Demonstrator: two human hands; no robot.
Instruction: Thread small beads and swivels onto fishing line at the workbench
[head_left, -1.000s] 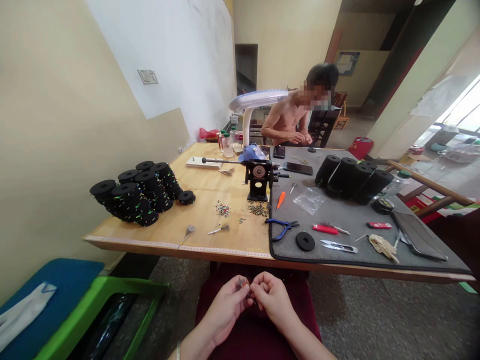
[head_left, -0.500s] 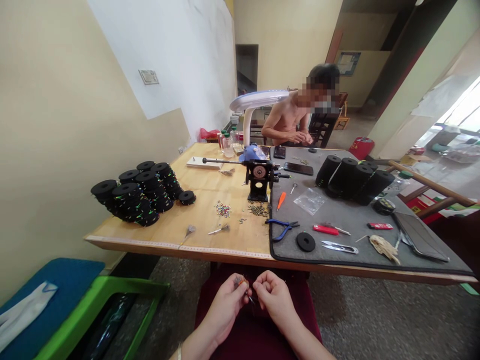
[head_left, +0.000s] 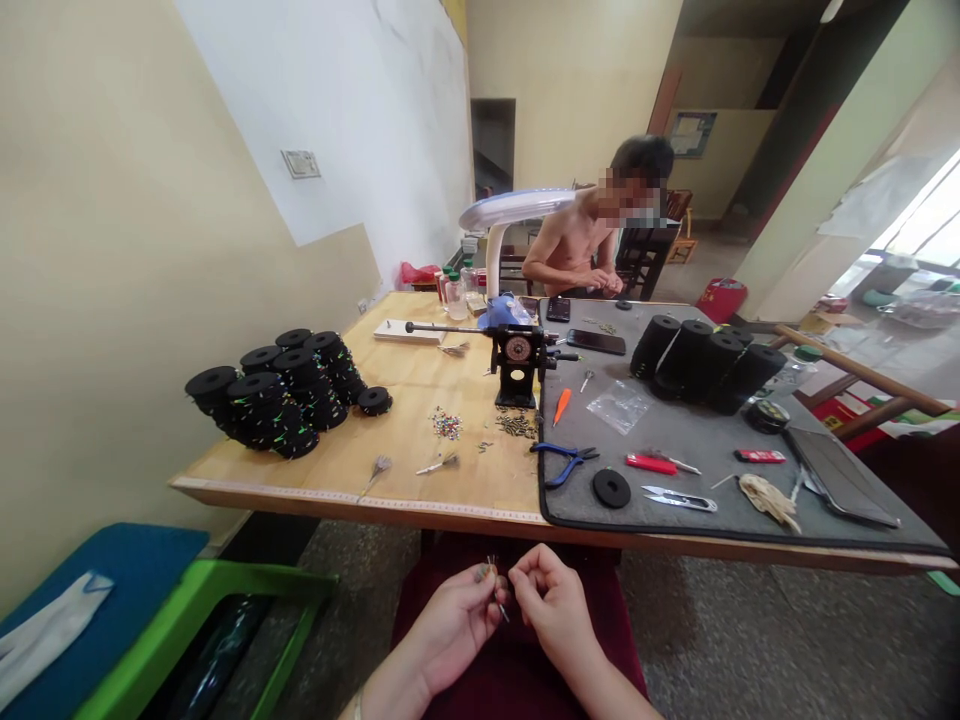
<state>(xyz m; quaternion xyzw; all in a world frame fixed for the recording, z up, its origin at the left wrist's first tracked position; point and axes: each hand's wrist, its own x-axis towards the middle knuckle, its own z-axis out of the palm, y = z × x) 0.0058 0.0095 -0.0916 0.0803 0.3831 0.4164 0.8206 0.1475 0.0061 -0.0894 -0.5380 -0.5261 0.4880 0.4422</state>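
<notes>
Wooden tabletop [head_left: 409, 385] ahead carries a black coil winder [head_left: 517, 348]. Before its near edge, we pinch a small slim piece [head_left: 504, 612] in our left hand [head_left: 466, 612]. Our right hand [head_left: 553, 598] is closed at the fingertips just beside; we cannot tell whether it grips anything. We judge this step fine fingertip work, calling next for a steady left pinch.

Wearer's two hands [head_left: 459, 625], one lamp [head_left: 517, 205], one machine [head_left: 517, 349]

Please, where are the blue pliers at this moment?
In the head view, the blue pliers lie at the left edge of the grey mat, up and left of a flat black disc, beyond the right hand.
</notes>
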